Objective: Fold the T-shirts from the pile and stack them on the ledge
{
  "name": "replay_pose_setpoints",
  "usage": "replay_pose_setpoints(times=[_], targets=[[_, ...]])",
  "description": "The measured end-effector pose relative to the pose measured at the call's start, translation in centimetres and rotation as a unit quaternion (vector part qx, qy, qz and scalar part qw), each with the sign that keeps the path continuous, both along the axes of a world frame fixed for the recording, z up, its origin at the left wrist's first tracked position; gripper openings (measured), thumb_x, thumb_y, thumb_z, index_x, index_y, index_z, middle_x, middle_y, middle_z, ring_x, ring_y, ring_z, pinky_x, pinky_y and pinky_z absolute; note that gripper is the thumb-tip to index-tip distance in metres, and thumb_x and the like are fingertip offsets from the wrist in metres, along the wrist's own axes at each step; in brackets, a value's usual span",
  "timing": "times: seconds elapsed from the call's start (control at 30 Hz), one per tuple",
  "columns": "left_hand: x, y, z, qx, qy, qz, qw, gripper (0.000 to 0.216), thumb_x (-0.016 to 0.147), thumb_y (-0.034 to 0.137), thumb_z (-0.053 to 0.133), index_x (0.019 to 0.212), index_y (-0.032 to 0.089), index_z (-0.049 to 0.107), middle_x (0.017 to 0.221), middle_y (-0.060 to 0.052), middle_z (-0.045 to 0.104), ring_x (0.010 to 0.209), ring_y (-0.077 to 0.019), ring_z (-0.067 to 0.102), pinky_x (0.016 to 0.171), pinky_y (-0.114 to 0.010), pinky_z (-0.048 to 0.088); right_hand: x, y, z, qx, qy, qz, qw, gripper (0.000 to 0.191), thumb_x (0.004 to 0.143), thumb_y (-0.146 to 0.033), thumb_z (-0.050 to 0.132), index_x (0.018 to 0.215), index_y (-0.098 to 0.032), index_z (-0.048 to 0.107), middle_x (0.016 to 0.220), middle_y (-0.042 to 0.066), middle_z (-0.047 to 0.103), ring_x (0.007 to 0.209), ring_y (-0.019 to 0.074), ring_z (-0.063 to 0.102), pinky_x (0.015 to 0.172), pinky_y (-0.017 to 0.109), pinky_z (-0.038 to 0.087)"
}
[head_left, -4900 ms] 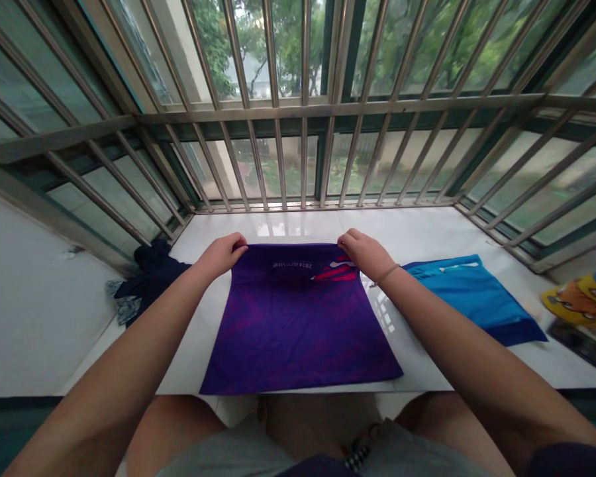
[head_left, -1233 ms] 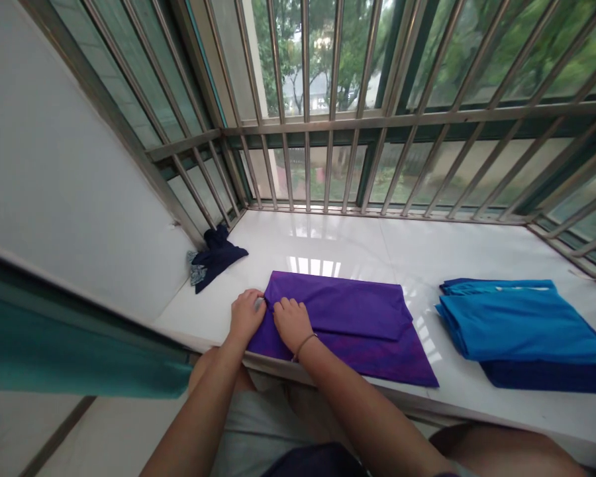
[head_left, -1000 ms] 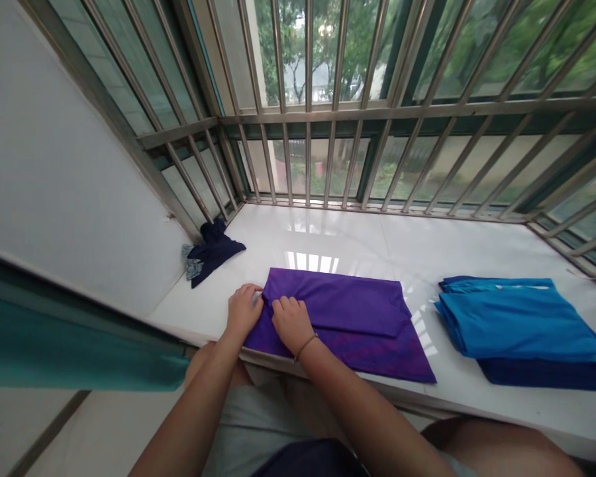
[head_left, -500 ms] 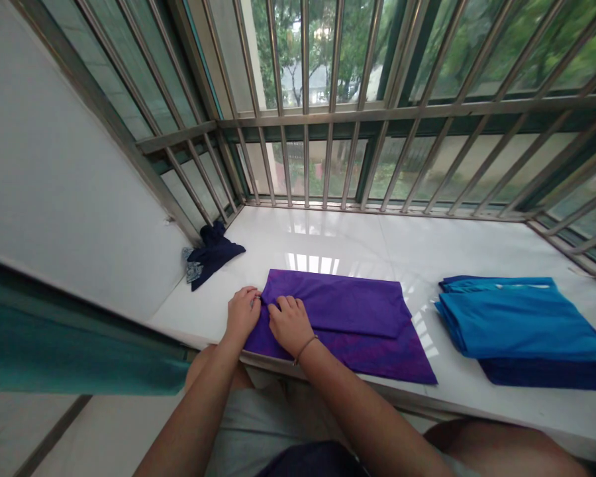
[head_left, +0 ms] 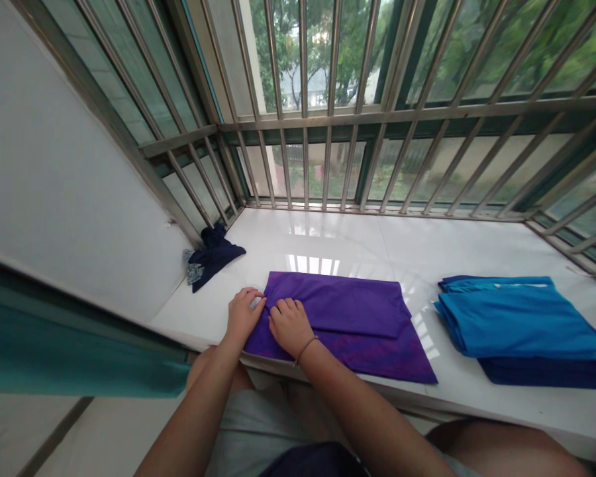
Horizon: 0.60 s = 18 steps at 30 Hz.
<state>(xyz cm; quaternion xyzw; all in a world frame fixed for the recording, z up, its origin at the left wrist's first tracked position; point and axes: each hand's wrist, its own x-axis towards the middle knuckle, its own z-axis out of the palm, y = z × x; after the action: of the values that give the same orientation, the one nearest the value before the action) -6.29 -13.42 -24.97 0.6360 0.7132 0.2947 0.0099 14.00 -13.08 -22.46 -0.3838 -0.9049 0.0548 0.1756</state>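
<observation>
A folded purple cloth (head_left: 352, 301) lies on the white ledge in front of me, its upper layer folded short of the wider, reddish-purple layer beneath. At its left edge is my left hand (head_left: 243, 315), thumb and forefinger closed together on the cloth's border. My right hand (head_left: 291, 326), with a thin bracelet at the wrist, rests palm down on the left part of the cloth. Its fingers are slightly bent and apart, pressing on the fabric. What lies under both palms is hidden.
To the right, a folded bright blue cloth (head_left: 521, 324) lies on a dark navy one (head_left: 551, 373). A crumpled dark blue cloth (head_left: 216, 255) sits in the left corner. Metal window bars (head_left: 328, 165) close off the back of the white ledge (head_left: 338, 232). A teal curtain (head_left: 79, 351) hangs at left.
The bunched edge between my hands now lies flatter. My left fingers have shifted slightly right along the border. My right hand has barely moved.
</observation>
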Motion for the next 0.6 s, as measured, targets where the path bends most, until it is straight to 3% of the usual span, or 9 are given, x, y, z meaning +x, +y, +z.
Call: replay_pose_setpoints(times=[0.1,0.2,0.3,0.37,0.47,0.6], targets=[[0.1,-0.1,0.2,-0.006,0.0,-0.016,1.0,0.03,0.103,0.034,0.061,0.128,0.031,0.078,0.128,-0.008,0.073,0.118,-0.0276,0.07,0.109,-0.045,0.055,-0.1,0.1,-0.1,-0.006,0.002,0.011,1.0,0.02,0.11,-0.031,0.054,0.114,-0.022,0.072,0.118,0.01,0.071,0.114,0.0272,0.058,0.105,0.044,0.042],[0.2,-0.1,0.2,-0.021,0.022,-0.024,0.999,0.029,0.103,0.031,0.058,0.12,0.033,0.082,0.13,-0.007,0.074,0.117,-0.0273,0.071,0.108,-0.045,0.055,-0.1,-0.2,-0.3,-0.022,0.014,0.028,0.999,0.03,0.111,-0.032,0.052,0.133,-0.023,0.07,0.139,0.012,0.071,0.131,0.0271,0.056,0.12,0.049,0.036],[0.4,-0.1,0.2,-0.024,0.039,-0.013,0.999,0.028,0.103,0.033,0.058,0.114,0.032,0.084,0.13,-0.007,0.075,0.117,-0.0284,0.07,0.107,-0.046,0.055,0.3,-1.1,-0.7,-0.061,0.016,0.045,0.997,0.059,0.11,-0.045,0.053,0.163,-0.019,0.05,0.169,0.016,0.051,0.155,0.0304,0.043,0.131,0.055,0.027],[0.4,0.0,0.2,-0.02,0.043,-0.012,0.999,0.028,0.103,0.037,0.058,0.114,0.032,0.084,0.13,-0.007,0.076,0.117,-0.0292,0.071,0.106,-0.046,0.055,1.3,-1.8,-1.0,-0.09,0.002,0.059,0.994,0.073,0.109,-0.055,0.055,0.169,-0.016,0.041,0.177,0.017,0.039,0.163,0.0333,0.035,0.133,0.059,0.025],[0.4,0.1,0.1,-0.012,0.045,-0.018,0.999,0.028,0.103,0.042,0.059,0.112,0.032,0.084,0.128,-0.007,0.077,0.115,-0.0292,0.071,0.106,-0.046,0.055,4.3,-2.5,-1.3,-0.107,-0.013,0.041,0.993,0.077,0.108,-0.059,0.054,0.171,-0.016,0.039,0.18,0.016,0.033,0.166,0.0338,0.03,0.134,0.06,0.024],[0.3,0.1,-0.1,-0.006,0.048,-0.019,0.999,0.028,0.103,0.044,0.06,0.112,0.032,0.084,0.127,-0.006,0.077,0.115,-0.0284,0.071,0.106,-0.044,0.055,10.7,-2.5,-1.7,-0.101,-0.033,-0.072,0.992,0.075,0.11,-0.057,0.051,0.172,-0.017,0.04,0.179,0.017,0.034,0.166,0.0345,0.03,0.133,0.06,0.025]])
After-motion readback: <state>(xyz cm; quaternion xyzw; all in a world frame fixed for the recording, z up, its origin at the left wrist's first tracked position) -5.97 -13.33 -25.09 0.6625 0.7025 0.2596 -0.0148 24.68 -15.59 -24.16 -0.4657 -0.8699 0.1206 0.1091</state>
